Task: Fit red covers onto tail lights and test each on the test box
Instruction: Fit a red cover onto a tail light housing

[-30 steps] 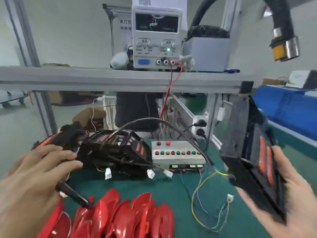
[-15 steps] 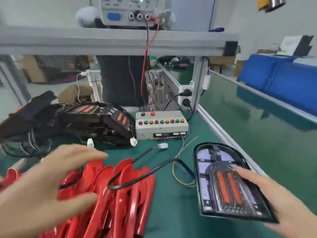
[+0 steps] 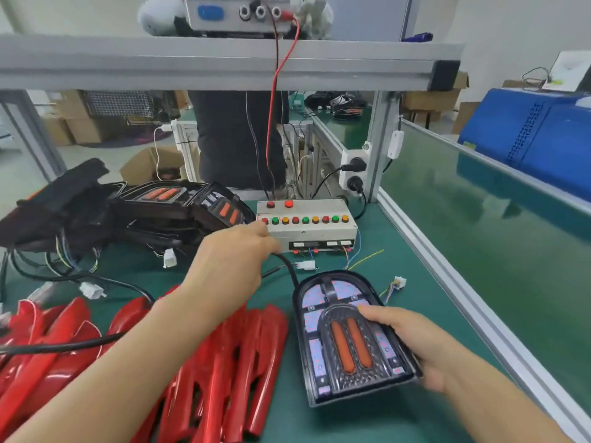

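CHANGE: left hand was carried from above the red covers to the test box, fingers curled on the black cable | right hand gripped the uncovered tail light on the green mat | testing judged imminent.

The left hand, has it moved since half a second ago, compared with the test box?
Yes. The left hand has gone forward, away from the red covers, and now reaches the front left corner of the test box.
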Demonstrator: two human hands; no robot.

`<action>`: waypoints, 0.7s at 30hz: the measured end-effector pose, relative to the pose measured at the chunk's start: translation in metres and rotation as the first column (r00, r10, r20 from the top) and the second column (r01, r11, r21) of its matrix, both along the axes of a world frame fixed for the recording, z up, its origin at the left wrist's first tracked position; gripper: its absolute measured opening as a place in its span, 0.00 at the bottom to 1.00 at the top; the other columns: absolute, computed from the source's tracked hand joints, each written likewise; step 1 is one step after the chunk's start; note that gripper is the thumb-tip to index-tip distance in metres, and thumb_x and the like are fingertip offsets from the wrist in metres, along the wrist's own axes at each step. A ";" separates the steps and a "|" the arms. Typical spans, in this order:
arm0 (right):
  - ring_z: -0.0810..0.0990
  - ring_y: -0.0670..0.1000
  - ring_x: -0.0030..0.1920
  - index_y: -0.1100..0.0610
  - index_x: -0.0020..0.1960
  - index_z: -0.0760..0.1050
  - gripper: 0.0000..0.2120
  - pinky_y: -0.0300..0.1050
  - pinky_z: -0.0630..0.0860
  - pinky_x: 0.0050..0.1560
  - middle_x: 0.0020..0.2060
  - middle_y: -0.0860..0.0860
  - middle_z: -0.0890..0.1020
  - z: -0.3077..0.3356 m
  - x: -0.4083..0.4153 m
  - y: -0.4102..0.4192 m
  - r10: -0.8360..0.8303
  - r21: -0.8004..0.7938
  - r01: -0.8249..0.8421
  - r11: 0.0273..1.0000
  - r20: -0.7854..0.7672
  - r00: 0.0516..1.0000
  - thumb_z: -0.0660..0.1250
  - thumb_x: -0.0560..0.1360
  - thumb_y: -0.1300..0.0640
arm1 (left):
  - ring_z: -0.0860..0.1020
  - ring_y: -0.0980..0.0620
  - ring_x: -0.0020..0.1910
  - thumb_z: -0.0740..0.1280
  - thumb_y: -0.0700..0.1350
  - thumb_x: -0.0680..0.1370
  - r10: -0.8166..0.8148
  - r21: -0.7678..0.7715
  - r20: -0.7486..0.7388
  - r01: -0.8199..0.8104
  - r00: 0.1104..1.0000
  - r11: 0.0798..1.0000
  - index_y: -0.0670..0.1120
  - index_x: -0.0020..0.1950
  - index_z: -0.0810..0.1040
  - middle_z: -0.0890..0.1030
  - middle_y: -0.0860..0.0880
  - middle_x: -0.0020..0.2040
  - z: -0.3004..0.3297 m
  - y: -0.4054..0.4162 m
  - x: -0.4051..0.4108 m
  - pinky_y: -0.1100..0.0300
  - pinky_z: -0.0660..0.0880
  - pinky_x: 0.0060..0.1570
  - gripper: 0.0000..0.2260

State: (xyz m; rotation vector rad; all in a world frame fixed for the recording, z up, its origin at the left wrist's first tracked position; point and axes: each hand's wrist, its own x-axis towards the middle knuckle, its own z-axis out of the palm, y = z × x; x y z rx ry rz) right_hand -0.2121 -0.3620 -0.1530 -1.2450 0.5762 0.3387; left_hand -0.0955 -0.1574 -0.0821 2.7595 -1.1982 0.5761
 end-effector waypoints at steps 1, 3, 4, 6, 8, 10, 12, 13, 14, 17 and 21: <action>0.85 0.56 0.30 0.62 0.38 0.86 0.15 0.48 0.82 0.28 0.39 0.63 0.85 0.002 0.004 -0.003 -0.058 -0.034 0.060 0.998 0.063 0.996 0.65 0.77 0.58 | 0.74 0.53 0.59 0.60 0.38 0.76 -0.008 -0.044 -0.061 0.006 0.998 0.999 0.57 0.63 0.75 0.74 0.56 0.59 -0.005 -0.002 0.000 0.56 0.73 0.50 0.19; 0.84 0.55 0.28 0.63 0.37 0.85 0.16 0.46 0.80 0.25 0.35 0.61 0.85 0.009 0.015 -0.016 -0.114 -0.101 0.122 0.987 0.083 0.990 0.64 0.77 0.59 | 0.73 0.52 0.59 0.62 0.39 0.76 -0.066 -0.078 -0.161 0.054 0.985 0.995 0.54 0.61 0.77 0.75 0.54 0.57 -0.015 0.001 -0.009 0.56 0.71 0.54 0.16; 0.83 0.55 0.27 0.63 0.39 0.84 0.14 0.45 0.79 0.24 0.34 0.61 0.85 0.004 0.019 -0.021 -0.115 -0.115 0.120 0.986 0.049 0.992 0.64 0.78 0.59 | 0.72 0.51 0.58 0.64 0.42 0.76 -0.101 -0.064 -0.198 0.090 0.975 0.994 0.53 0.59 0.78 0.76 0.54 0.56 -0.020 0.005 -0.017 0.55 0.70 0.55 0.14; 0.83 0.54 0.25 0.64 0.41 0.81 0.12 0.44 0.77 0.22 0.32 0.59 0.85 0.007 0.027 -0.031 -0.168 -0.132 0.168 0.977 0.014 0.986 0.64 0.78 0.59 | 0.72 0.52 0.58 0.66 0.52 0.74 -0.140 0.029 -0.287 0.154 0.948 0.988 0.54 0.57 0.78 0.76 0.55 0.55 -0.033 0.018 -0.032 0.56 0.68 0.57 0.13; 0.83 0.53 0.25 0.63 0.42 0.80 0.11 0.43 0.78 0.22 0.31 0.59 0.85 0.008 0.037 -0.034 -0.218 -0.161 0.218 0.963 0.022 0.976 0.64 0.78 0.58 | 0.74 0.55 0.57 0.64 0.66 0.67 -0.136 0.224 -0.300 0.208 0.944 0.952 0.57 0.55 0.79 0.78 0.60 0.54 -0.044 0.028 -0.048 0.58 0.67 0.59 0.21; 0.83 0.54 0.27 0.63 0.46 0.81 0.10 0.45 0.81 0.27 0.34 0.59 0.85 0.003 0.042 -0.032 -0.177 -0.183 0.177 0.967 0.017 0.984 0.65 0.78 0.57 | 0.79 0.58 0.52 0.63 0.72 0.58 -0.136 0.304 -0.259 0.214 0.956 0.929 0.61 0.46 0.82 0.80 0.63 0.49 -0.051 0.035 -0.056 0.60 0.73 0.58 0.25; 0.84 0.54 0.29 0.63 0.49 0.81 0.10 0.46 0.82 0.32 0.37 0.60 0.85 -0.002 0.047 -0.026 -0.107 -0.216 0.102 0.971 -0.013 0.994 0.65 0.78 0.56 | 0.80 0.58 0.50 0.65 0.71 0.53 -0.171 0.279 -0.219 0.229 0.961 0.932 0.62 0.42 0.83 0.81 0.63 0.47 -0.053 0.041 -0.055 0.55 0.77 0.55 0.24; 0.84 0.55 0.30 0.63 0.50 0.81 0.11 0.46 0.82 0.32 0.38 0.60 0.85 -0.004 0.049 -0.026 -0.082 -0.236 0.077 0.969 -0.012 0.997 0.65 0.78 0.56 | 0.81 0.57 0.50 0.66 0.69 0.52 -0.181 0.279 -0.207 0.235 0.962 0.931 0.61 0.42 0.83 0.81 0.63 0.47 -0.054 0.043 -0.052 0.54 0.77 0.55 0.23; 0.84 0.54 0.30 0.63 0.50 0.81 0.11 0.45 0.82 0.33 0.38 0.60 0.86 -0.002 0.050 -0.023 -0.069 -0.253 0.061 0.965 -0.021 0.997 0.65 0.78 0.55 | 0.81 0.57 0.51 0.67 0.68 0.52 -0.175 0.288 -0.203 0.229 0.963 0.930 0.61 0.42 0.83 0.81 0.62 0.48 -0.054 0.046 -0.048 0.54 0.76 0.55 0.23; 0.84 0.55 0.44 0.61 0.55 0.78 0.12 0.49 0.80 0.52 0.47 0.55 0.85 -0.001 0.052 -0.024 -0.038 -0.498 0.055 0.865 0.045 0.998 0.66 0.78 0.52 | 0.77 0.54 0.59 0.67 0.66 0.59 -0.124 0.329 -0.247 0.203 0.961 0.922 0.60 0.51 0.82 0.80 0.60 0.57 -0.053 0.050 -0.037 0.51 0.68 0.65 0.23; 0.73 0.56 0.63 0.50 0.70 0.67 0.25 0.46 0.68 0.54 0.65 0.52 0.74 0.012 0.042 -0.019 0.095 -0.953 -0.134 0.273 -0.112 0.989 0.61 0.78 0.40 | 0.73 0.51 0.64 0.67 0.63 0.68 -0.189 0.199 -0.237 0.238 0.953 0.951 0.55 0.56 0.81 0.78 0.55 0.61 -0.053 0.055 -0.034 0.50 0.64 0.69 0.20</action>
